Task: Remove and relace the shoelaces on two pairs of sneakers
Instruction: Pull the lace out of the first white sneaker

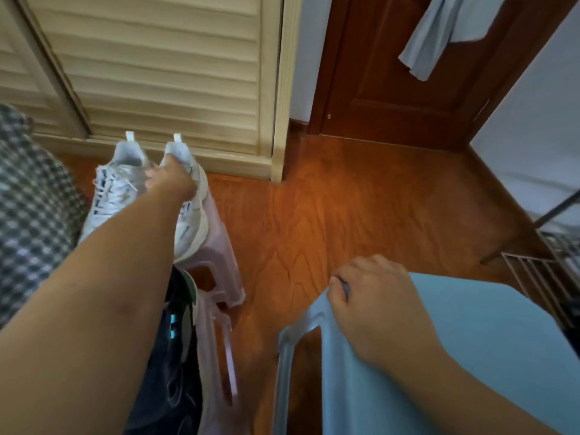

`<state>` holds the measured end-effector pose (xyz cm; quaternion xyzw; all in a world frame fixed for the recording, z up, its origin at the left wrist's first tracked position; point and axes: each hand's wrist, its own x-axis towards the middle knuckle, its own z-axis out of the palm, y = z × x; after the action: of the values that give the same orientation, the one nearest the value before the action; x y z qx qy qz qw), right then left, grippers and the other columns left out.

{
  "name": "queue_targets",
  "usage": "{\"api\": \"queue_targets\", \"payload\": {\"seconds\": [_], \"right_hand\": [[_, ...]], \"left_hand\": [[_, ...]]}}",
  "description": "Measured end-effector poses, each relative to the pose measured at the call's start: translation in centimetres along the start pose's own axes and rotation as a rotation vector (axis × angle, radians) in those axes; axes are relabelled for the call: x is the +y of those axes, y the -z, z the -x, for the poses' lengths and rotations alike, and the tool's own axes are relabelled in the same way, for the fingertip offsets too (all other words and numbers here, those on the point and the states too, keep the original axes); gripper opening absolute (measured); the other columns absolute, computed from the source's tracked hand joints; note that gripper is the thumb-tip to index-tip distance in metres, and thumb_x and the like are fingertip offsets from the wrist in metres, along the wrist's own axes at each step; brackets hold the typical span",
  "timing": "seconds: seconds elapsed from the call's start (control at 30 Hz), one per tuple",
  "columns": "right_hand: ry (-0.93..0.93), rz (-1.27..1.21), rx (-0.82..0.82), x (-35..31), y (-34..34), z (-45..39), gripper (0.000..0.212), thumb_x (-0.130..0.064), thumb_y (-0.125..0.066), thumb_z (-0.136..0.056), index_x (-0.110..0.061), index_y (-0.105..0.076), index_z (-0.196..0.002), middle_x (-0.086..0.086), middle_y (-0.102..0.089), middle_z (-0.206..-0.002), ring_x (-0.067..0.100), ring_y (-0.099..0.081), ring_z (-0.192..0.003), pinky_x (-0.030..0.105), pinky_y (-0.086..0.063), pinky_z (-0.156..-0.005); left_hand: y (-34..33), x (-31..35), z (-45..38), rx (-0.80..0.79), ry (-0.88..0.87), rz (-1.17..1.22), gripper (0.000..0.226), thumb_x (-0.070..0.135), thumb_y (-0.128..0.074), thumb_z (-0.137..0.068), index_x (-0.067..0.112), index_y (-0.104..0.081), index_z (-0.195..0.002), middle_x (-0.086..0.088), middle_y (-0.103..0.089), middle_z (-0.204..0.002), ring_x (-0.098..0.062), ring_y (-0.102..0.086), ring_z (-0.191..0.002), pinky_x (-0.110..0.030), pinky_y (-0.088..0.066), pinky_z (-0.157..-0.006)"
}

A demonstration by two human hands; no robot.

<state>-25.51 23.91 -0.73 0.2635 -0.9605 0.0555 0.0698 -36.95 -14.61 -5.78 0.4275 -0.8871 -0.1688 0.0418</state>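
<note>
At the far left, around nine o'clock in my view, I see a grey-and-white checked fabric bulging into frame. Just right of it, at about ten o'clock, a pair of white lace-up sneakers stands heels-up, pull tabs pointing toward the cream louvred closet door behind them; they seem to rest on a pale pink plastic stool, though the arm hides much of that contact. My left hand reaches out over the pair, its fingers curled down between the two shoes at their collars, gripping them; exactly which shoe the fingers hold I cannot tell. Below the left forearm, near seven o'clock, a dark sneaker with turquoise marks and a pale sole lies against the same pink stool, mostly covered by the arm. Toward five o'clock, my right hand is closed over the front rim of a light blue plastic stool, fingers wrapped around the edge. The glossy orange-brown wooden floor fills the centre. At one o'clock stands a dark reddish wooden door with a pale blue cloth hanging over it.
</note>
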Motion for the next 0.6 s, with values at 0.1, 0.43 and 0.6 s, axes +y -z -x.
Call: {"api": "queue_targets", "payload": {"seconds": [0.1,0.43,0.6], "right_hand": [[-0.027,0.007,-0.002,0.3,-0.1,-0.1,0.045,-0.042,-0.029,-0.092,-0.026,-0.069,-0.082,-0.007,-0.064,-0.083,0.020,-0.055,-0.085,0.040,-0.045,-0.082],[-0.383,-0.982,0.243,2.0,3.4,-0.2,0.029,-0.017,-0.053,-0.102,-0.010,-0.062,-0.129,0.010,-0.062,-0.127,0.026,-0.056,-0.121,0.037,-0.041,-0.108],[-0.421,-1.109,0.145,7.2,11.0,7.4,0.029,-0.024,-0.041,-0.107,-0.023,-0.067,-0.121,-0.006,-0.066,-0.120,0.011,-0.059,-0.113,0.032,-0.045,-0.103]], "left_hand": [[0.2,1.9,1.9,0.167,-0.084,0.055,0.050,0.009,-0.054,-0.096,0.005,-0.036,-0.143,-0.030,-0.042,-0.140,-0.048,-0.043,-0.131,-0.055,-0.036,-0.109],[18.1,10.6,24.9,0.405,-0.735,0.310,0.051,0.050,-0.064,-0.089,0.022,-0.047,-0.129,-0.013,-0.046,-0.119,-0.042,-0.058,-0.100,-0.042,-0.046,-0.077],[15.1,11.5,39.8,0.177,-0.660,0.308,0.060,0.053,-0.066,-0.088,0.026,-0.040,-0.135,-0.009,-0.041,-0.121,-0.037,-0.059,-0.099,-0.040,-0.043,-0.074]]}}
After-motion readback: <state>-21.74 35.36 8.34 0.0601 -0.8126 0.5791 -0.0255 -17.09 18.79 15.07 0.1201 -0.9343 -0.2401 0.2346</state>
